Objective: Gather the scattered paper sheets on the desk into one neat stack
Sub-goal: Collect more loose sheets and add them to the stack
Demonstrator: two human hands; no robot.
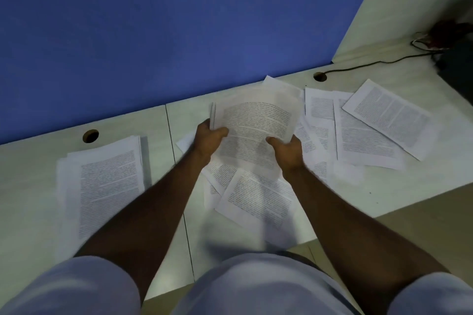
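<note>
Held sheets [256, 130] lifted above worktop [33, 186] centre, left hand [210, 142] & right hand [288, 149] gripping their near edges. White printed pages, slightly bowed. Stack [102, 184] near left edge; loose sheets [363, 125] toward right.

light: dim, bluish | blur: motion-soft throughout; printed text unreadable | edges: wide-angle bending | shadows: soft

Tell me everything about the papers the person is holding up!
The held papers are a few white sheets printed with dense black text, thin and slightly curved. They are lifted above the desk, tilted up toward the blue wall. The left hand grips their left edge, and the right hand grips the lower right corner. More sheets lie scattered below them.
</note>
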